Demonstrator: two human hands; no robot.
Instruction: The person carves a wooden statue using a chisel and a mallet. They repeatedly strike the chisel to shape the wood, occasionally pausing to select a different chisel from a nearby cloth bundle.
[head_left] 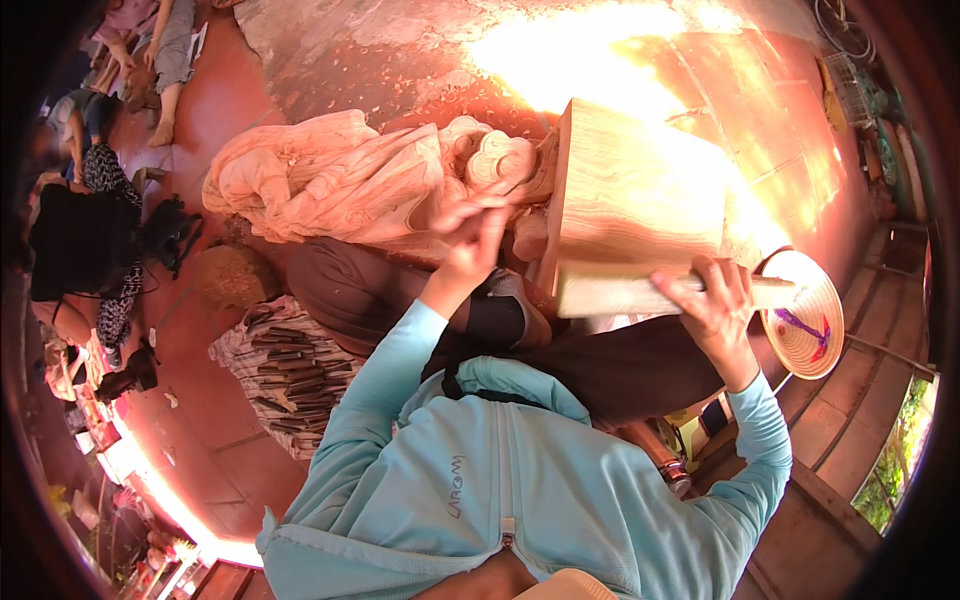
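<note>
A pale carved wooden figure [330, 185] lies on its side in front of me, with draped folds and round curls, joined to a big square wooden block [640, 190]. My left hand [472, 255] is over the carved curls; its fingers are blurred, and whether a slim tool is in them I cannot make out. My right hand [715, 300] is closed round a pale wooden mallet [610, 292], raised beside the block's near edge. The mallet's thick end points left, toward my left hand.
Several carving chisels [295, 370] lie on a striped cloth at my left. A woven conical hat [805, 315] is at the right. Wood shavings are scattered on the floor [400, 80] beyond the carving. Other people [85, 230] sit at the far left. Strong sunlight washes out the upper right.
</note>
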